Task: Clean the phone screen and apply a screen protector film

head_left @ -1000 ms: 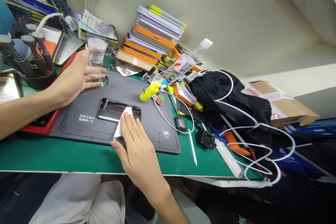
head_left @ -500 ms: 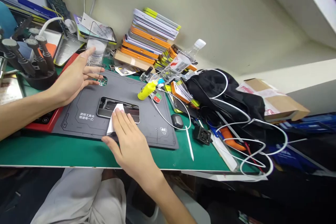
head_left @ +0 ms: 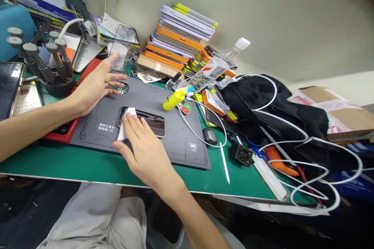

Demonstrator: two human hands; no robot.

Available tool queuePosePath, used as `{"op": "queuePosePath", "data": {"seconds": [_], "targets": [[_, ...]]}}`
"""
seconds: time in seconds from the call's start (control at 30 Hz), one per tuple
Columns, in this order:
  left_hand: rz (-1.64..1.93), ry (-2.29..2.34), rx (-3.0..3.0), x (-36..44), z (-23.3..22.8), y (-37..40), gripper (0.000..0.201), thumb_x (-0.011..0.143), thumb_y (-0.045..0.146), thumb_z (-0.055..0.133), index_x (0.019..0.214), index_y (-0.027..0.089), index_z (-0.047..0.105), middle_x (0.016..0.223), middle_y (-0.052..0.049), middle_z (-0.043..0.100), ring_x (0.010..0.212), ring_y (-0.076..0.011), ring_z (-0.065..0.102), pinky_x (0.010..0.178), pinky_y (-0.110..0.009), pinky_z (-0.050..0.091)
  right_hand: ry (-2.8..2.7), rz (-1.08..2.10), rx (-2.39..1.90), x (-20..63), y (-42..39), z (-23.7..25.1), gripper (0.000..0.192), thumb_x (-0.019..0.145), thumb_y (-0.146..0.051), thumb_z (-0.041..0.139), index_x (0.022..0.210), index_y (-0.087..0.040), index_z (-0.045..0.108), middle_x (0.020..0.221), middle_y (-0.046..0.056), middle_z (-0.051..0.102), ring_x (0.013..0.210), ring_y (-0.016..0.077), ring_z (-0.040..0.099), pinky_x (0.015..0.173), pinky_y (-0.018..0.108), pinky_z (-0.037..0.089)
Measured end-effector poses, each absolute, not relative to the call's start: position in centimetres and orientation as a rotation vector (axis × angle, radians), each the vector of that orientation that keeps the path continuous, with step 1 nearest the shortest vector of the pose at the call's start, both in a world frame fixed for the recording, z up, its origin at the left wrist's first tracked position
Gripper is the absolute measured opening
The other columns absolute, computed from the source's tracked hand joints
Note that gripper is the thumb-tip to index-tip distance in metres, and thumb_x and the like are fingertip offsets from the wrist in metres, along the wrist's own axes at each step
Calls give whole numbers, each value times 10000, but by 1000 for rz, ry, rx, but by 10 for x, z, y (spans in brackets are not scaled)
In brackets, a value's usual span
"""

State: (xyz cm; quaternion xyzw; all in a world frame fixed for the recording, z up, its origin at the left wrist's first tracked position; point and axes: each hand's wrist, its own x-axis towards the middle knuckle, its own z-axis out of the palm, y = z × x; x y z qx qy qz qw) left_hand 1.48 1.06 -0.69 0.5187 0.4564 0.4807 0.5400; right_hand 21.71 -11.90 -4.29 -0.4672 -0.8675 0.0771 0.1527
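A phone (head_left: 152,121) lies flat on the grey work mat (head_left: 172,146). My right hand (head_left: 143,146) presses a white wipe (head_left: 123,126) onto the phone's left end, fingers flat on it. My left hand (head_left: 95,85) is raised over the mat's far left corner. It holds a thin clear glass sheet (head_left: 119,52) upright by its edges between thumb and fingers. A small green circuit piece (head_left: 124,88) lies on the mat just under that hand.
A yellow bottle (head_left: 174,99), a clear plastic bottle (head_left: 214,68) and a stack of flat boxes (head_left: 182,37) stand behind the mat. A black bag (head_left: 274,105) with white cables (head_left: 309,163) fills the right. A screwdriver stand (head_left: 48,64) and a red device (head_left: 68,130) are at the left.
My right hand has slid the wipe leftward along the phone, from its right part to its left end. My left hand keeps the glass sheet held up.
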Motion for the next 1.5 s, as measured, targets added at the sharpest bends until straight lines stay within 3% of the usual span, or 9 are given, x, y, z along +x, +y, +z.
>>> {"op": "queuePosePath", "data": {"seconds": [0.2, 0.4, 0.6, 0.83, 1.03, 1.27, 1.5], "targets": [[1166, 1122, 1229, 14, -4, 10, 718, 1266, 593, 406, 1924, 309, 355, 1468, -123, 825, 1270, -310, 771, 1151, -471, 596, -2502, 171, -1462, 192, -89, -31, 848, 1252, -635, 534, 1763, 41, 547, 1869, 244, 441, 1801, 354, 412, 1527, 525, 292], [1154, 1104, 1251, 15, -5, 10, 716, 1249, 621, 433, 1906, 338, 391, 1486, -96, 814, 1337, -337, 733, 1180, -527, 580, -2531, 39, -1393, 190, -134, -39, 895, 1243, -696, 488, 1766, 27, 554, 1873, 219, 443, 1796, 340, 428, 1512, 477, 334], [1183, 1156, 1260, 16, 4, 13, 719, 1231, 621, 459, 1896, 354, 402, 1536, -97, 788, 1429, -360, 693, 1263, -565, 526, -2488, 55, -1542, 182, -86, -28, 893, 1249, -672, 476, 1770, 53, 529, 1863, 238, 479, 1792, 343, 439, 1525, 468, 283], [1136, 1175, 1278, 18, 2, 11, 710, 1238, 588, 443, 1898, 328, 405, 1564, -126, 768, 1407, -365, 687, 1239, -560, 543, -2452, 87, -1438, 201, -129, -39, 890, 1251, -684, 456, 1754, 41, 563, 1869, 224, 452, 1787, 342, 450, 1513, 481, 342], [1166, 1190, 1255, 16, 1, 12, 709, 1229, 576, 445, 1894, 332, 420, 1533, -131, 765, 1362, -338, 711, 1216, -530, 583, -2451, 171, -1497, 218, -99, -39, 879, 1250, -668, 514, 1779, 33, 523, 1881, 239, 425, 1803, 331, 416, 1526, 517, 294], [1160, 1115, 1283, 11, -8, 16, 715, 1146, 551, 589, 1827, 349, 501, 1513, -150, 735, 1341, -338, 725, 1081, -467, 635, -2400, 112, -1397, 233, -134, -50, 856, 1268, -651, 436, 1776, 31, 535, 1877, 212, 451, 1790, 335, 442, 1509, 508, 351], [1187, 1139, 1301, 15, -5, 14, 752, 1140, 567, 605, 1834, 321, 450, 1574, -139, 710, 1396, -375, 686, 1154, -536, 593, -2376, 151, -1539, 240, -110, -47, 792, 1281, -579, 460, 1799, 19, 503, 1884, 228, 427, 1808, 339, 407, 1512, 563, 336]]}}
